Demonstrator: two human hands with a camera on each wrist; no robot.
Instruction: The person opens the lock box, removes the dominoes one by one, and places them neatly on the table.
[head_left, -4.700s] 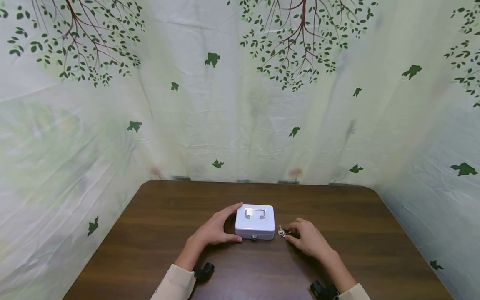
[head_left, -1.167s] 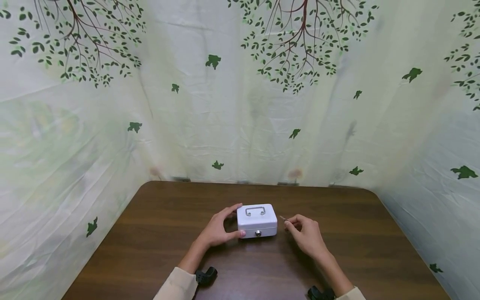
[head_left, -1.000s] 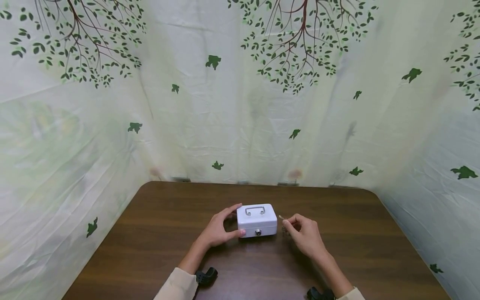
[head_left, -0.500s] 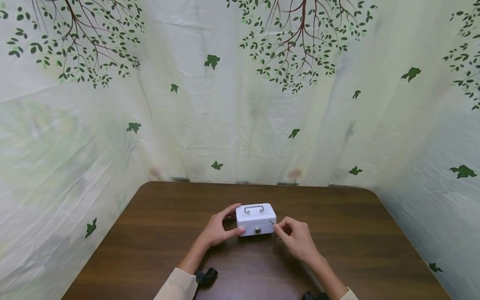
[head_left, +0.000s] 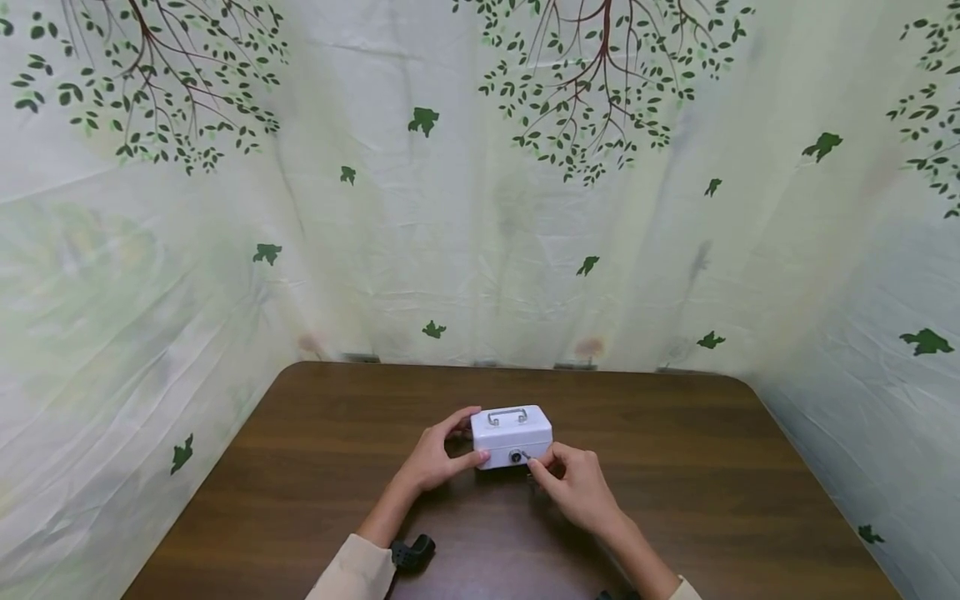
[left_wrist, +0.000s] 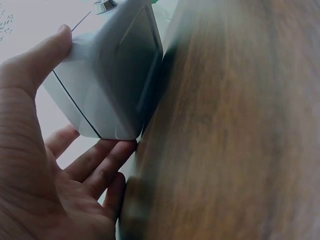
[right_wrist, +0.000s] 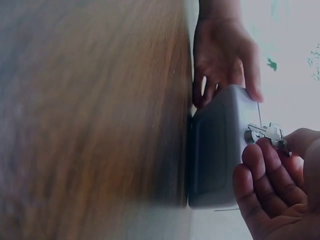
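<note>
As we read across from the left, we first meet a pale sleeve [head_left: 356, 568] and a black device [head_left: 413, 552] at the wrist, both over the brown tabletop [head_left: 360, 400]. Next we see the left hand [head_left: 435, 458] gripping the white box [head_left: 517, 434] by its left end, thumb on the front face. The box sits between the two hands with its lid down, and both wrist views show us its base, the front edge tilted up off the wood. On the front we find the round lock [head_left: 515, 457], and just beside it a key [right_wrist: 259, 129]; whether the two touch, we cannot tell. Farthest right, the right hand [head_left: 579, 487] pinches that key between thumb and fingers.
</note>
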